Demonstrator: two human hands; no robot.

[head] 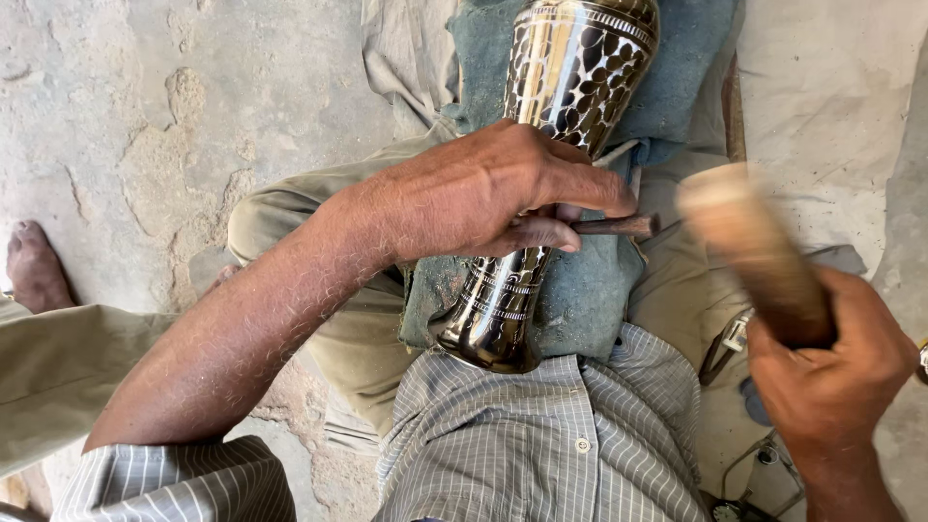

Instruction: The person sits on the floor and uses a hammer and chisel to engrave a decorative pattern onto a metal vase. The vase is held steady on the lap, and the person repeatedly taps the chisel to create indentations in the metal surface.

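Observation:
A tall metal vase [568, 68] with an engraved dark-and-silver pattern lies along my lap on a blue-grey cloth [580, 290], its base against my striped shirt. My left hand [483, 193] rests on the vase's narrow waist and pinches a thin metal chisel [619, 226], whose tip points right. My right hand [831, 367] is raised at the right, gripping a wooden mallet [749, 246] that is blurred, its head close to the chisel's end.
Rough concrete floor [145, 116] lies to the left, with a bare foot [34, 266] at the left edge. My bent knees in khaki trousers [280, 213] frame the vase. Small metal items [735, 333] lie near my right thigh.

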